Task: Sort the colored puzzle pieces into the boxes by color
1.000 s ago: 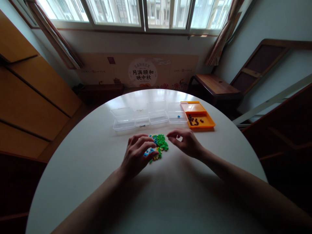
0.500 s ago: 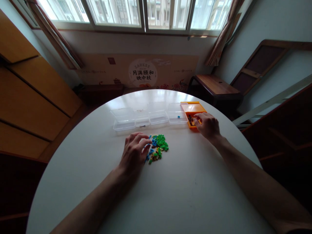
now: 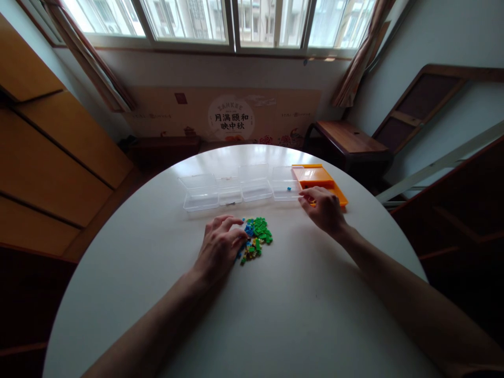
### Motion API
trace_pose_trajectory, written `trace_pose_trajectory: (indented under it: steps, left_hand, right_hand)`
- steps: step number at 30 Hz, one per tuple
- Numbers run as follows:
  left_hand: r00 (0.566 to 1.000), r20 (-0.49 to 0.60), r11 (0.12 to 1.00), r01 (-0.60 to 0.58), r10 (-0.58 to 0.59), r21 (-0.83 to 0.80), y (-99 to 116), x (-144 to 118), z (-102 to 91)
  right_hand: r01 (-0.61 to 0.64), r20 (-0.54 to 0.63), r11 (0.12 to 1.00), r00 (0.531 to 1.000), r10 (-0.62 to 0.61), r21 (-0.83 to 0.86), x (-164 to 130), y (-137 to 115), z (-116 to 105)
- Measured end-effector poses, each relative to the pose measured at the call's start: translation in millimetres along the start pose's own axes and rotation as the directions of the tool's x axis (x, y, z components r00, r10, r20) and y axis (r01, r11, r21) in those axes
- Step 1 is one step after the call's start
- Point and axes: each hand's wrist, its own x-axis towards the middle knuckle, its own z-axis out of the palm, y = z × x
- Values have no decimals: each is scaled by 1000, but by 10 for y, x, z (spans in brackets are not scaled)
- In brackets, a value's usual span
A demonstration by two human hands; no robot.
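A pile of small building bricks lies on the white round table, with green bricks (image 3: pixel 260 227) at the back right and blue bricks (image 3: pixel 249 230) on the left. Yellow bricks (image 3: pixel 254 242) show among the green ones in front. My left hand (image 3: pixel 221 242) rests at the pile's left side, thumb and index finger apart beside the blue bricks. My right hand (image 3: pixel 325 211) hovers in front of the orange box (image 3: pixel 342 198), fingers apart, with nothing visible between them. It hides most of the brown bricks inside the box.
Clear plastic boxes with raised lids stand in a row: a left box (image 3: pixel 200 201), a small box (image 3: pixel 230 197), a middle box (image 3: pixel 256 190) and a right box (image 3: pixel 280 193) holding one blue brick (image 3: pixel 289 189). A wooden chair (image 3: pixel 352 137) stands beyond the table (image 3: pixel 275 325).
My right hand has moved left and slightly nearer, from over the orange box to its front left corner. The left hand has shifted slightly right over the blue bricks.
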Motion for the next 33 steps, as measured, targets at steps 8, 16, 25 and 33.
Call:
trace_pose_trajectory:
  steps: [8, 16, 25, 33]
  left_hand:
    - [929, -292, 974, -217, 228, 72, 113, 82, -38]
    - [875, -310, 928, -348, 372, 134, 216, 80, -82]
    - [920, -267, 958, -284, 287, 51, 188, 63, -42]
    - [952, -123, 960, -278, 279, 27, 35, -24, 5]
  right_hand:
    - [31, 193, 897, 973, -128, 441, -119, -426, 8]
    - [92, 284, 770, 897, -340, 631, -298, -753, 31]
    - [105, 176, 869, 961, -214, 483, -175, -554, 50]
    - [-231, -129, 938, 954, 270, 258, 68, 177, 3]
